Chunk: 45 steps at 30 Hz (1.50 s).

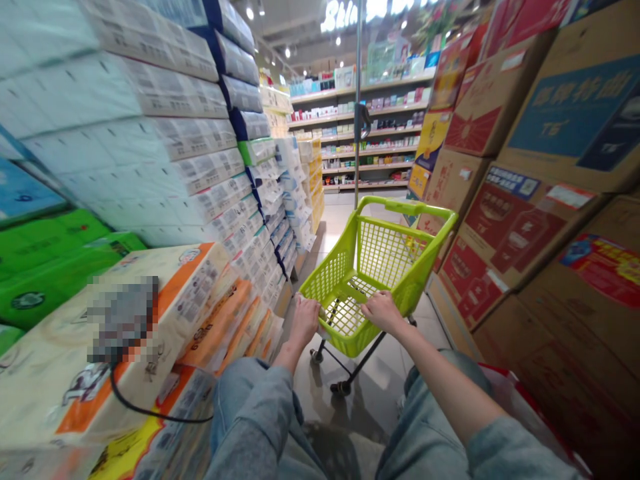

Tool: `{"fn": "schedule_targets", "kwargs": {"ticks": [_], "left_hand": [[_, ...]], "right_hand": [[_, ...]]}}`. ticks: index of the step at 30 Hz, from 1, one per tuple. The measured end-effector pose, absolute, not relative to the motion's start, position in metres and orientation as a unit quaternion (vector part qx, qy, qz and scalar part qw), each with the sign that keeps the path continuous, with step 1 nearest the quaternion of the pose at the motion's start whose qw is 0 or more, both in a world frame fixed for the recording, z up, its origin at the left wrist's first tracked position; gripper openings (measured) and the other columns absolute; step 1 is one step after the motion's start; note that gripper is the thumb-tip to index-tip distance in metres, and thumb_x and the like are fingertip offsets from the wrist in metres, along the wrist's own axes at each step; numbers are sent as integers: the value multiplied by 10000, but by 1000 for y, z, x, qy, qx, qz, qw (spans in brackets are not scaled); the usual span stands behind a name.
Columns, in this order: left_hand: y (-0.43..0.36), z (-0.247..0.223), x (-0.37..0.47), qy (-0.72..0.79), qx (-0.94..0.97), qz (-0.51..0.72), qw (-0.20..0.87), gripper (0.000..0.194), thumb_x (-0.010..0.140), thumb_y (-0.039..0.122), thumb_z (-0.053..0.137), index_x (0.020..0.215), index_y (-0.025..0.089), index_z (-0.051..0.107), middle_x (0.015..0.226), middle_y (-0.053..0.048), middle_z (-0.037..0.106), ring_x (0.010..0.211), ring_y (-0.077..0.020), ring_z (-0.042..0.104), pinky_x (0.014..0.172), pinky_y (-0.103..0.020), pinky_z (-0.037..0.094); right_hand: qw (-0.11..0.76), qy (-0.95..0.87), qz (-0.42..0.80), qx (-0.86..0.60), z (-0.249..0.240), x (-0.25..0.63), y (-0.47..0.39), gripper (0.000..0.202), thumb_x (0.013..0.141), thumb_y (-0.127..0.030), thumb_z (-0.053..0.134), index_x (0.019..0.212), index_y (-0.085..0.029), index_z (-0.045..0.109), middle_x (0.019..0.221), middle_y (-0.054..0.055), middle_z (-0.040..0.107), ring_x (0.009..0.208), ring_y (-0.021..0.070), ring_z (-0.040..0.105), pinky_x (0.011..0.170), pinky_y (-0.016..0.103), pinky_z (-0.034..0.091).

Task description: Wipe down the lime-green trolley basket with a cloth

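A yellow-green plastic shopping cart (400, 230) with lattice walls stands on the floor in front of me, its dark wheeled legs showing below the basket. My left hand (307, 316) is closed over the cart's near left corner. At the near right part of the rim, my right hand (383, 311) is also closed, with its fingers curled over the edge. The basket's lattice bottom is visible between my hands. Both forearms reach forward past my knees, and the undersides of my fingers are hidden.
Tall stacks of wrapped tissue packs (200, 157) line the left side. A blurred-out dark device (127, 320) with a black cable lies on a cream and orange pack (195, 273). Cardboard boxes (520, 223) are piled on the right. Beyond a glass door's handle (364, 120) stand stocked shelves (385, 153).
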State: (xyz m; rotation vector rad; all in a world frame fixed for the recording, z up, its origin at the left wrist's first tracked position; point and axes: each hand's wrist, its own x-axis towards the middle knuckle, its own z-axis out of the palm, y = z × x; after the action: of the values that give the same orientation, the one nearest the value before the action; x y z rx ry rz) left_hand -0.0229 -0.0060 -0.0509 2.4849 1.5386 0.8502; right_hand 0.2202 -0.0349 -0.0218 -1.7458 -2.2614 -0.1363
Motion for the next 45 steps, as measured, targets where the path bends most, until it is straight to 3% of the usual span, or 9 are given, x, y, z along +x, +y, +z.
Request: {"fn": "schedule_targets", "kwargs": {"ticks": [7, 10, 15, 20, 27, 34, 45], "left_hand": [[-67, -44, 25, 446, 839, 298, 90, 237, 913, 241, 322, 968, 212, 550, 929, -11, 629, 948, -164, 545, 1091, -507, 134], [-90, -43, 42, 389, 868, 290, 109, 272, 889, 268, 394, 1142, 222, 480, 1085, -29, 599, 1062, -175, 506, 1105, -506, 102], [-88, -50, 36, 314, 917, 231, 90, 494, 871, 182, 398, 1351, 202, 281, 1276, -72, 500, 1186, -195, 432, 1066, -443, 248], [-67, -46, 24, 309, 933, 179, 46, 389, 879, 163, 414, 1265, 208, 404, 1108, -64, 594, 1024, -197, 525, 901, -377, 392], [-53, -41, 15, 250, 958, 135, -24, 224, 901, 214, 410, 1105, 188, 498, 946, -45, 607, 904, -181, 548, 814, -332, 405], [-20, -36, -25, 280, 952, 110, -57, 170, 904, 217, 402, 1009, 180, 530, 932, -43, 594, 934, -178, 535, 892, -345, 382], [7, -46, -54, 373, 909, 171, -75, 181, 892, 153, 383, 1001, 194, 522, 1009, -29, 575, 1087, -159, 487, 1092, -419, 229]], "right_hand": [[127, -781, -46, -610, -15, 236, -36, 472, 893, -264, 360, 521, -185, 640, 676, 67, 687, 749, 153, 565, 872, 306, 262], [124, -781, -44, -611, -12, 241, -35, 471, 891, -258, 361, 516, -186, 638, 680, 66, 688, 755, 153, 561, 858, 303, 273], [114, -789, -68, -599, -10, 239, -38, 468, 907, -274, 351, 566, -188, 661, 700, 64, 690, 771, 161, 559, 872, 313, 265], [143, -789, -92, -591, -17, 217, -45, 472, 928, -309, 327, 657, -183, 693, 703, 64, 689, 743, 166, 573, 865, 323, 256], [163, -782, -64, -598, -20, 211, -46, 530, 919, -299, 323, 518, -175, 647, 564, 46, 638, 588, 126, 536, 744, 290, 266], [175, -789, -43, -587, -21, 217, -47, 522, 913, -276, 323, 490, -171, 612, 556, 28, 608, 582, 109, 513, 734, 276, 252], [167, -794, -72, -579, -22, 221, -45, 513, 914, -286, 330, 512, -169, 626, 562, 37, 626, 572, 112, 509, 746, 282, 258]]}}
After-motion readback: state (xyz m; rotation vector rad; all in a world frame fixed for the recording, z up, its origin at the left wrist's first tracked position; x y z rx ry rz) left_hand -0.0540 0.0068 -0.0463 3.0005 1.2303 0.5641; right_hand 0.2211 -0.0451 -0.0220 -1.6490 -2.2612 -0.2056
